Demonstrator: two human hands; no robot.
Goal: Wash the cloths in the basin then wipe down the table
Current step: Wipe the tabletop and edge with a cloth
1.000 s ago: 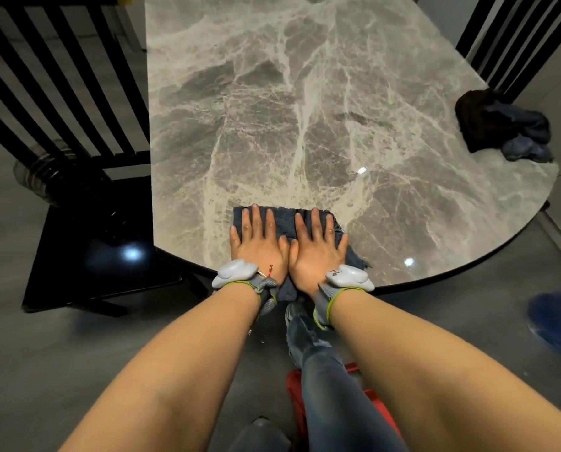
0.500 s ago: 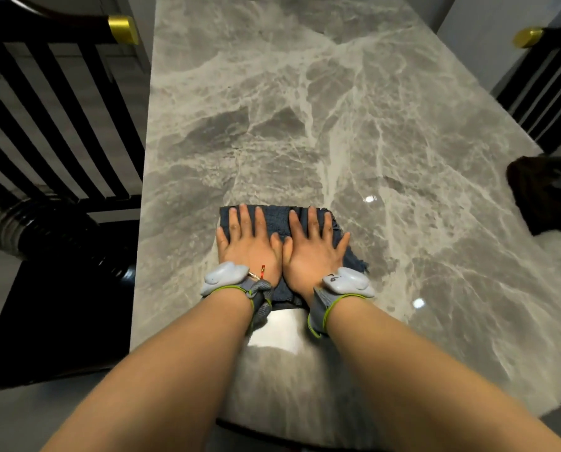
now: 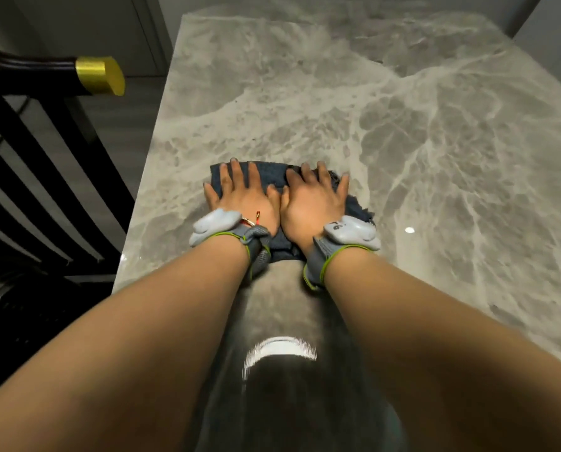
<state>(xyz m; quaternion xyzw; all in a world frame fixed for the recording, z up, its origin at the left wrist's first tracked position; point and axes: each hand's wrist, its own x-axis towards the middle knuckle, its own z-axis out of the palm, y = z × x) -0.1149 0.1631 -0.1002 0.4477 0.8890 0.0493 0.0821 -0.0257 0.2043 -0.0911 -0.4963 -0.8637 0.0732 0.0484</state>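
Moved since the earlier frames: the cloth and both hands have travelled farther up the worktop, away from its near edge, and the dark heap formerly at the right edge has left the frame. Item, cloth: dark blue, folded, lying flat on the grey-veined marble worktop at centre frame, nearer the left edge of the slab than the right. Item, left hand: palm down on the left half of the cloth, fingers straight and slightly spread; grip released, pressing only. Item, right hand: palm down on the right half, thumb touching the left thumb, fingers likewise straight; grip released. A frayed corner of the cloth shows just beyond the right wrist. Item, wrist units: a pale grey unit on a green-edged strap on the left wrist and on the right wrist. Item, darker band: runs down the worktop from the cloth's near edge between the forearms, carrying a bright curved reflection at lower centre. Item, chair: black slatted back at left of frame, beside the worktop, its top rail ending in a gold cap at upper left.
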